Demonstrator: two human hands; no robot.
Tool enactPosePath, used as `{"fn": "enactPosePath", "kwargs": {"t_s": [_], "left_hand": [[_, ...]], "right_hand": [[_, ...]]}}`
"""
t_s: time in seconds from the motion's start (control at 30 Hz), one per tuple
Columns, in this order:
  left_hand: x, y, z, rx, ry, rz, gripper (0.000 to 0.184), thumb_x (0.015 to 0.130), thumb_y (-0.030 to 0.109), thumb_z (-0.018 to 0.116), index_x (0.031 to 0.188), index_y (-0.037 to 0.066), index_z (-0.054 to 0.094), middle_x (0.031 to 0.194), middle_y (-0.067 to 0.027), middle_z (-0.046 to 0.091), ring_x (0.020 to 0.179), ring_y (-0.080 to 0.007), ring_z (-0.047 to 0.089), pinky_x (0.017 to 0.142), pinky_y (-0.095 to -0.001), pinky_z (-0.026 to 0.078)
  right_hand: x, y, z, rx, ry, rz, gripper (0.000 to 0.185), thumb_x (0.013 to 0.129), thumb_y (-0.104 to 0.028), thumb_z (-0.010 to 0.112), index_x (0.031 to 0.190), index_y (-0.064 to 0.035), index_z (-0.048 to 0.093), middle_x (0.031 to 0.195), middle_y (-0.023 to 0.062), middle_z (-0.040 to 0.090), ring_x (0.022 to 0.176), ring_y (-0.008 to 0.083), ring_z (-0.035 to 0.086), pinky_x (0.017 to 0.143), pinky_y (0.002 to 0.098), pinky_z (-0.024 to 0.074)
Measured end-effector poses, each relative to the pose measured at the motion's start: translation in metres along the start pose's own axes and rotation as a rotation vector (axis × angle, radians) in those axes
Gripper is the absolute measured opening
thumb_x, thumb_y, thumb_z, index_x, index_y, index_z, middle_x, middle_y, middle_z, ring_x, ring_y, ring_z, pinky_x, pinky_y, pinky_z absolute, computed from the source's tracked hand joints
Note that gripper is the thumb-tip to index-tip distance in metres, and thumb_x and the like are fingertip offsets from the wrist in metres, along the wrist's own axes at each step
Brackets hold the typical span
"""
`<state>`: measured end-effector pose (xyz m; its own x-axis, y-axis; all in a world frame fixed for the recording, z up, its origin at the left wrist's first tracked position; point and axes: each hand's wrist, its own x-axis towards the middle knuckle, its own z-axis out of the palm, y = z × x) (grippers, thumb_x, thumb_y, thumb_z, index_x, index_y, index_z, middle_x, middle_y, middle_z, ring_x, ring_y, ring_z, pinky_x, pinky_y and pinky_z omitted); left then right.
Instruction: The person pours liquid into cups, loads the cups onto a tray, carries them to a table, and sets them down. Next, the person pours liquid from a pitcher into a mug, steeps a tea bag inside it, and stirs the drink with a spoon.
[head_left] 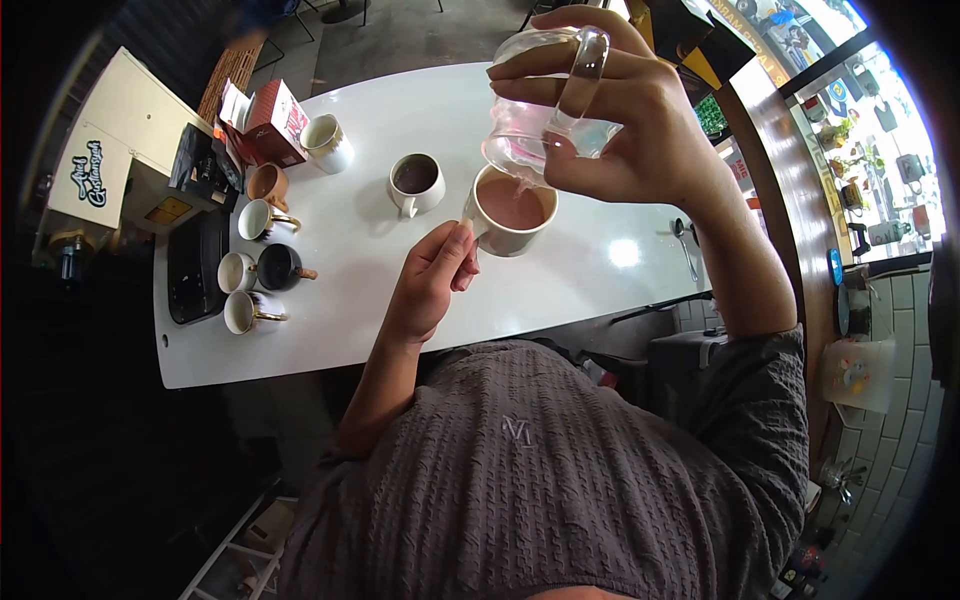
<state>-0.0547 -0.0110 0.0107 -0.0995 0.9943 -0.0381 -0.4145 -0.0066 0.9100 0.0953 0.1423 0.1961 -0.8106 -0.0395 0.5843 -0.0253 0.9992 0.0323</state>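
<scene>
White and glossy, the table [360, 300] is spread beneath both hands, with a grey floor [400, 38] seen beyond its far edge. By the left hand [436, 275], closed in a pinch of thumb and bent fingers, the handle side of a white mug [512, 242] is gripped. By the right hand [635, 115], partly open and curved, one clear glass vessel [530, 130] is held tilted above that mug, its handle turned toward the palm. Between the vessel's lip and the mug a clear streak, apparently liquid, is seen; the mug is filled high with brown liquid [512, 206].

Just left of it, one white cup [418, 200] is set upright, dark liquid [415, 176] contained in it. Farther left, one tall white cup [330, 152] is placed beside one red box [275, 128]. Five more are grouped near the left end: one brown cup [265, 184], one black cup [282, 270] and three white ones, of which two are fitted with gold handles. Eight mugs and cups are thus counted. Next to the group one black tray [197, 268] is laid, and toward the right end one spoon [687, 250].
</scene>
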Motion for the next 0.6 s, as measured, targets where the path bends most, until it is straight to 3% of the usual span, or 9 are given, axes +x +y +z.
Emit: {"fn": "enactPosePath", "kwargs": {"t_s": [0.27,0.33,0.47,0.57,0.6], "left_hand": [[0.001,0.000,0.000,-0.007,0.017,0.009,0.032,0.101,0.030,0.044,0.079,0.008,0.050,0.070,0.0004,0.049,0.060,-0.0066,0.039,0.057,-0.0208,0.034],[0.001,-0.001,0.001,-0.014,0.021,0.024,0.032,0.101,0.030,0.044,0.079,0.008,0.050,0.070,0.0002,0.049,0.060,-0.0067,0.039,0.057,-0.0208,0.034],[0.002,0.001,0.006,-0.020,0.054,0.030,0.033,0.101,0.027,0.042,0.076,0.008,0.049,0.068,0.0027,0.045,0.059,-0.0045,0.036,0.055,-0.0197,0.032],[0.003,-0.001,0.004,-0.024,0.032,0.032,0.031,0.101,0.030,0.044,0.079,0.008,0.050,0.070,0.0001,0.049,0.061,-0.0067,0.039,0.058,-0.0212,0.035],[0.004,-0.001,0.005,-0.022,0.036,0.030,0.031,0.101,0.030,0.044,0.079,0.008,0.050,0.070,0.0001,0.049,0.061,-0.0068,0.040,0.058,-0.0213,0.035]], "right_hand": [[0.002,0.004,0.001,-0.008,0.026,-0.040,0.037,0.059,-0.009,0.069,0.095,-0.0057,0.072,0.105,0.0073,0.069,0.112,0.0318,0.056,0.099,0.0423,0.0427],[0.003,0.010,-0.001,0.134,-0.017,-0.032,0.035,0.069,-0.022,0.074,0.097,-0.0021,0.070,0.103,0.0107,0.068,0.099,0.0251,0.063,0.099,0.0474,0.0419],[0.003,0.018,0.002,0.163,0.086,-0.139,0.036,0.068,-0.022,0.075,0.098,-0.0015,0.070,0.102,0.0095,0.068,0.096,0.0258,0.064,0.098,0.0480,0.0425],[0.005,0.012,-0.004,0.149,0.001,-0.045,0.035,0.066,-0.020,0.074,0.095,-0.0002,0.070,0.101,0.0123,0.069,0.096,0.0264,0.065,0.097,0.0468,0.0427],[0.005,0.012,-0.003,0.066,0.004,-0.061,0.034,0.062,-0.015,0.071,0.095,-0.0029,0.071,0.103,0.0098,0.068,0.104,0.0290,0.060,0.098,0.0447,0.0425]]}}
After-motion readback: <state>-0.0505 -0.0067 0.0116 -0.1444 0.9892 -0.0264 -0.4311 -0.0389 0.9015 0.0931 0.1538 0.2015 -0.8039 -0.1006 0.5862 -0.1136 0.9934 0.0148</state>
